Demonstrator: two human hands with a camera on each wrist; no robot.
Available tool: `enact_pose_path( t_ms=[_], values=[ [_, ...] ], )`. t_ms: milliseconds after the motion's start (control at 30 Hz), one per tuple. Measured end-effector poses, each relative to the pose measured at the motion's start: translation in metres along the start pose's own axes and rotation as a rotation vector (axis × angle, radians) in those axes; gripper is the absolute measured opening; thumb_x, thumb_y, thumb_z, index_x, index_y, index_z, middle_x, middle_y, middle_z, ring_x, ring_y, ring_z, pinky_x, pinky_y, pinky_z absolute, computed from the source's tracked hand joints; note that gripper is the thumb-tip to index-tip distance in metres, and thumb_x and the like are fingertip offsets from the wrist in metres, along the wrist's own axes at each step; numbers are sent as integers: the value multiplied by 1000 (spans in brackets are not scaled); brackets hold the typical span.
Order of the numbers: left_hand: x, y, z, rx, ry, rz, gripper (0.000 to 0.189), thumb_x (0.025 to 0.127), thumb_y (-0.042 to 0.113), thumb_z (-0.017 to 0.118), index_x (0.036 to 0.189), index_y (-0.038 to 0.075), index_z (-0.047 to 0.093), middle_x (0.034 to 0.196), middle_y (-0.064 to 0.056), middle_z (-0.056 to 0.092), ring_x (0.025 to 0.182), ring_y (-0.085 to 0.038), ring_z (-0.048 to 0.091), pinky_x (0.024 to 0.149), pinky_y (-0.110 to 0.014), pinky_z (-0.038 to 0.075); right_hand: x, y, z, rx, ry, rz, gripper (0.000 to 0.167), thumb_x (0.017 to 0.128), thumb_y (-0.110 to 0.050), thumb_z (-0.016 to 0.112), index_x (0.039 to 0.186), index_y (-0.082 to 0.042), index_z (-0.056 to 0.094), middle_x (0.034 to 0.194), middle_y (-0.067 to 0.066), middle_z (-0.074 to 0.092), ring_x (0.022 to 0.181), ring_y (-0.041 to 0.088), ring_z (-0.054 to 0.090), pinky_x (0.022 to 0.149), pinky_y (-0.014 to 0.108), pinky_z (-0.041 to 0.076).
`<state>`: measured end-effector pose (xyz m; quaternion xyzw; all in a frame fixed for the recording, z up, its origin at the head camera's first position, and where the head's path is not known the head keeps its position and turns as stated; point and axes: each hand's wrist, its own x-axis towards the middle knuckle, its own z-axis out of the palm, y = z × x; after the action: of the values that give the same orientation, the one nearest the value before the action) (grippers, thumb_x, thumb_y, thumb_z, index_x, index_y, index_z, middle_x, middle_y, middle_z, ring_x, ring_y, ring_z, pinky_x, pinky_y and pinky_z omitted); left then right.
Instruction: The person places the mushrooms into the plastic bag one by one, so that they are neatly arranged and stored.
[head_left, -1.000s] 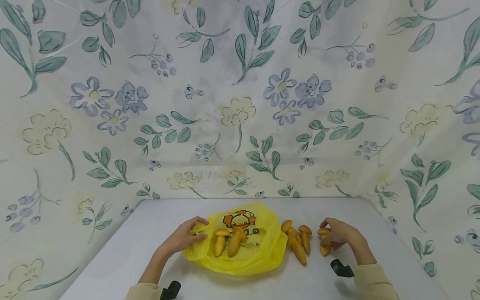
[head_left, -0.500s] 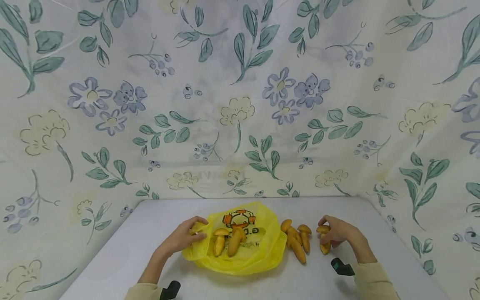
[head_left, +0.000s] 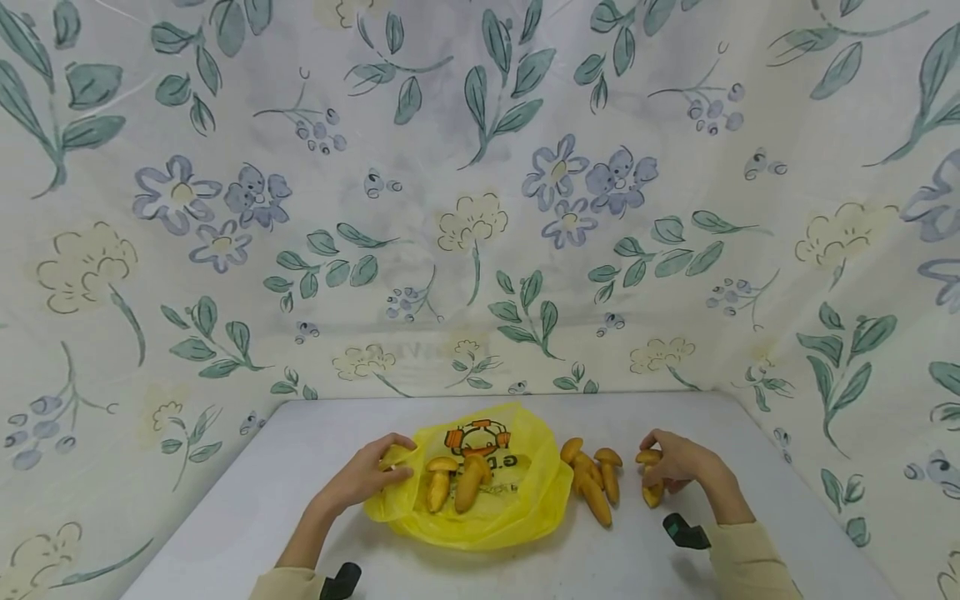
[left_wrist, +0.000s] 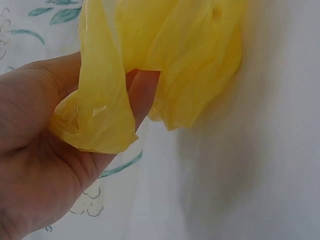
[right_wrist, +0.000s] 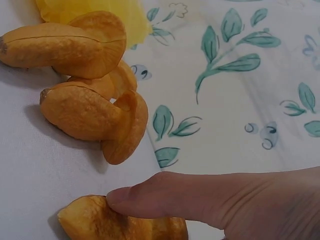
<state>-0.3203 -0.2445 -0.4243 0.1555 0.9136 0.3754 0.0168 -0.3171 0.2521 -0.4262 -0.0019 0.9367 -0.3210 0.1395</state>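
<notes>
- Bag (head_left: 510,500) of thin yellow plastic, crumpled and spread out near the middle of the white table (head_left: 232,500), with an orange and black print (head_left: 477,436) on its far part.
- Left hand (head_left: 366,475) at the bag's left edge, thumb and fingers bent toward each other with a fold of the plastic pinched between them; the left wrist view shows the fold draped over the gap.
- Two orange-brown mushrooms, a capped one (head_left: 439,485) and a thicker one (head_left: 470,487), side by side within the bag's outline, caps pointing away from the person; whether they lie inside it or on top cannot be told.
- Three more mushrooms (head_left: 597,504) bunched closely just to the right of the bag, one partly hidden behind the others in the right wrist view.
- Right hand (head_left: 681,462) farther right, fingers curled and thumb laid along the stem of a single mushroom (head_left: 652,498), which it grips; that mushroom stands apart from the bunch, and whether it touches the table is unclear.
- Cream sleeves (head_left: 752,562) on both arms, with a dark device (head_left: 684,532) at each wrist.
- Floral cloth (head_left: 420,267) hanging behind and beside the table, with green leaves and blue blossoms.
</notes>
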Motion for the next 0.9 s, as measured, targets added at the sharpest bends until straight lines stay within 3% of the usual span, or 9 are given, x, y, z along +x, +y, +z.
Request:
enact_pose_path(
  t_ms=[467,900],
  values=[
    [2,3,-1,-1,3,-5,33,90,19,70,121,12,60,135,-16,57,113,-28,51,92,-43,46,-2,1,-4,17,19,-21,58,78,-12,78,127,2,48,103,15,59,80,23,60,72,37,57],
    [-3,3,0,8,6,8,33,91,19,69,121,11,60,135,-16,57,119,-30,51,97,-50,43,-1,0,-6,15,29,-54,56,79,-12,78,126,2,49,103,15,59,81,23,60,71,38,58]
  ],
)
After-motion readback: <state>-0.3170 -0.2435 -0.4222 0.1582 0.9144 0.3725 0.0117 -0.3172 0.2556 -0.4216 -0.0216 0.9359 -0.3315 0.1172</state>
